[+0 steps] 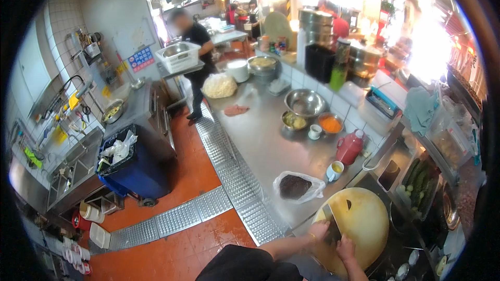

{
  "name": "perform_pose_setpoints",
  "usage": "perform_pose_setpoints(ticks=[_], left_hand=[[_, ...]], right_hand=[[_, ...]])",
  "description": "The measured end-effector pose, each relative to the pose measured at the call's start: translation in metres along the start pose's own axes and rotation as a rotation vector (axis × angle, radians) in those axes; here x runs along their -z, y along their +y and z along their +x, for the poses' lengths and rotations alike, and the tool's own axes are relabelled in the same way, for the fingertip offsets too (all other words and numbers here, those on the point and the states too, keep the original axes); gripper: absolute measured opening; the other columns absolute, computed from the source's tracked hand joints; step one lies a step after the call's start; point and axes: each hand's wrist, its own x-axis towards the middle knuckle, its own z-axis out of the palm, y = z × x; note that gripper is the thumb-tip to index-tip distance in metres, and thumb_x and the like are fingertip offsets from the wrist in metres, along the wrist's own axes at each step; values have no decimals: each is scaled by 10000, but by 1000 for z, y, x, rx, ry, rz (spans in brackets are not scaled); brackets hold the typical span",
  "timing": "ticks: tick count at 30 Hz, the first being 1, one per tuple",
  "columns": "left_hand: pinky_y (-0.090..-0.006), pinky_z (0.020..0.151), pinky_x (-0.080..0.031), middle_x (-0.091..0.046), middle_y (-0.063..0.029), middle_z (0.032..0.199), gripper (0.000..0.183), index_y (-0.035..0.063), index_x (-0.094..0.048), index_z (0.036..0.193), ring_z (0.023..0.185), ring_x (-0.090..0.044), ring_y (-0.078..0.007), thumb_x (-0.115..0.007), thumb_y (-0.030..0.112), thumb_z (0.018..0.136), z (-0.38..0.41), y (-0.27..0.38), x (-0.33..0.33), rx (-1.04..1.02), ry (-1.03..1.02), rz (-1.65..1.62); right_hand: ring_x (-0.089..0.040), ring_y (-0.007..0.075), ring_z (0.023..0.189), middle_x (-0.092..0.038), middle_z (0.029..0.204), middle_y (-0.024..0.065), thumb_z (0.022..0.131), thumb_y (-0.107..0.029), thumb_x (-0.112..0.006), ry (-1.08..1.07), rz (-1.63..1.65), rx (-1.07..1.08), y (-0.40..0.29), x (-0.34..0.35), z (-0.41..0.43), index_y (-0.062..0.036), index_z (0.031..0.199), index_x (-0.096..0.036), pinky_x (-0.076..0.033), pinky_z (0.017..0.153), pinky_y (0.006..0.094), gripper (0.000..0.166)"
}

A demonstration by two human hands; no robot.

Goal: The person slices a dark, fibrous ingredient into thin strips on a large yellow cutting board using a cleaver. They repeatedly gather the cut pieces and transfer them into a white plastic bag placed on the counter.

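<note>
A round, pale chopping board (365, 226) lies before me, with a cleaver (332, 224) on its left part. My right hand (346, 248) is closed at the near end of the cleaver, its handle hidden by the fingers. Against the left side of the blade rests my left hand (320, 230); its fingertips are too small to make out. One small dark scrap (348, 204) sits on the board's far part. Just beyond the board is an open plastic bag (318, 195) holding a dark, finely cut or ground mass.
On the steel worktop (258, 144) stand a light blue mug (334, 171), a red jug (350, 146), a steel bowl (304, 102) and a bowl of orange food (330, 123). A container of cucumbers (418, 183) is at right. A co-worker (195, 47) stands beyond a blue bin (134, 164).
</note>
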Motion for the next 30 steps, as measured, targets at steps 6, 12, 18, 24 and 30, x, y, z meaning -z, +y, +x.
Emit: perform_pose_setpoints(ticks=[6,12,18,24,30], left_hand=[[-449,876,-510,-622,-174,1062,386,16,-548,1065,1040,-609,-357,-744,238,817,1,4,8,55,-5,-56],[-456,877,-503,-614,-165,1083,392,24,-547,1064,1057,-598,-354,-755,230,804,-1,15,21,105,7,-63],[-437,873,-491,-629,-148,1073,425,37,-565,1078,1063,-609,-323,-784,216,761,4,11,2,126,42,-42],[-456,892,-481,-608,-141,1112,432,52,-556,1101,1091,-595,-340,-784,202,766,2,16,9,173,-3,-75],[-470,875,-482,-595,-137,1109,430,62,-557,1106,1075,-589,-346,-782,187,763,-1,19,5,223,37,-99]], right_hand=[[-647,462,761,-656,807,256,835,-92,-681,-24,-6,-3,0,2,2,6,977,-533,-521,683,541,227],[-638,472,787,-652,822,263,849,-81,-664,-8,6,3,-1,5,0,17,1005,-521,-509,701,546,233],[-637,482,800,-652,822,280,840,-88,-671,-39,16,-25,-2,8,4,43,1038,-555,-499,713,559,264],[-638,483,795,-650,807,289,834,-93,-673,-69,-3,-42,-8,16,3,37,1031,-562,-502,715,562,261],[-633,484,784,-647,803,278,842,-112,-661,-33,19,1,1,7,3,19,986,-554,-503,716,562,223]])
